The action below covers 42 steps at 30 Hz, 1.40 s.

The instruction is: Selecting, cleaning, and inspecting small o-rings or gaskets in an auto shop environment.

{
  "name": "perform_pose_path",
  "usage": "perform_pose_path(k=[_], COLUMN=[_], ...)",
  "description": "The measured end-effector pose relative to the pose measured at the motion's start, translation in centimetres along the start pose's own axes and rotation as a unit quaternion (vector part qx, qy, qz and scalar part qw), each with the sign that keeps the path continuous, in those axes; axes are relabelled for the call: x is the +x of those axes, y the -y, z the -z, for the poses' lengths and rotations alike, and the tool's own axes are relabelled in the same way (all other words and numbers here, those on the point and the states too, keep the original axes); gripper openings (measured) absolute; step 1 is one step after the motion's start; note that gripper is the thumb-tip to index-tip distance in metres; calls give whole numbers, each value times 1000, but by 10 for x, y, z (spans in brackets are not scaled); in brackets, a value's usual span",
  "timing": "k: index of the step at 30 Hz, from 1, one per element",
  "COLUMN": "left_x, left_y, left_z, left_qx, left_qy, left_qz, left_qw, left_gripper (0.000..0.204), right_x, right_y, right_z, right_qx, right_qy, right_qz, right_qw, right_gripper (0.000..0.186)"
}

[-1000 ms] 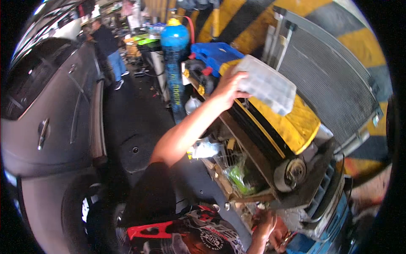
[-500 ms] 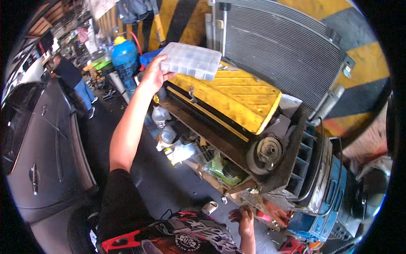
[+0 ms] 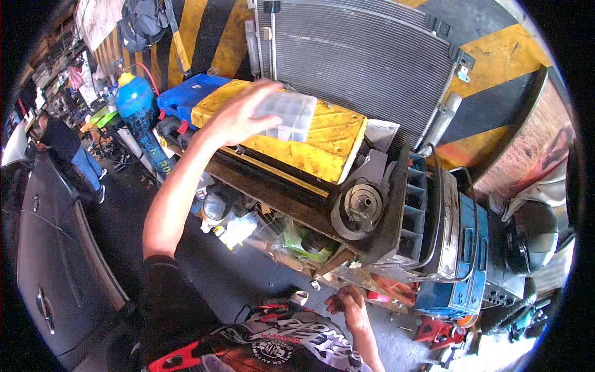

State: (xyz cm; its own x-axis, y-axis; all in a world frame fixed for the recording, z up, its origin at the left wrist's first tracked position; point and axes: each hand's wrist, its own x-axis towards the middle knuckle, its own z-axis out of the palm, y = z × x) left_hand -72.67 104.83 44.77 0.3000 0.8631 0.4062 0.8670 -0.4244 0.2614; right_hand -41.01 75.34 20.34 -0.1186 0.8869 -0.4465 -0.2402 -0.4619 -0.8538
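A clear plastic compartment box (image 3: 291,115) with a lid lies on top of a long yellow toolbox (image 3: 322,146). My left hand (image 3: 238,118) is stretched out over the box's left end, its thumb and fingers apart and not wrapped around it. Whether the fingertips still touch the box I cannot tell. Low and close to my body, my right hand (image 3: 352,307) hangs with loosely bent, dark-stained fingers. Nothing shows in it.
The toolbox stands on a cluttered workbench beside a blue case (image 3: 186,96) and a metal pulley (image 3: 359,211). A radiator (image 3: 359,56) leans behind. Blue gas cylinder (image 3: 136,102), dark car (image 3: 56,248) and another person (image 3: 71,146) are at left; blue drawers (image 3: 468,248) at right.
The clear box has gone from my left hand's grip in the air onto the yellow toolbox. My left fingers have opened. The view has swung to the right.
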Motion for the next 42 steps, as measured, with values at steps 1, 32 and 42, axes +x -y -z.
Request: perform_pose_path(k=[1,32,42], left_x=[5,25,13], left_y=[-9,85,81], left_z=[-2,18,17], left_qx=[-181,1,92], left_qy=[116,224,163], left_qz=[-89,-148,-152], left_qw=[973,963,971], left_gripper=[76,77,71], right_x=[2,-13,-9], right_y=[-7,-41,12], right_z=[4,22,7], right_qx=[1,31,11], right_qy=[4,-60,-35], right_qz=[5,-26,22], right_qw=[1000,997,999], right_gripper=[18,17,23])
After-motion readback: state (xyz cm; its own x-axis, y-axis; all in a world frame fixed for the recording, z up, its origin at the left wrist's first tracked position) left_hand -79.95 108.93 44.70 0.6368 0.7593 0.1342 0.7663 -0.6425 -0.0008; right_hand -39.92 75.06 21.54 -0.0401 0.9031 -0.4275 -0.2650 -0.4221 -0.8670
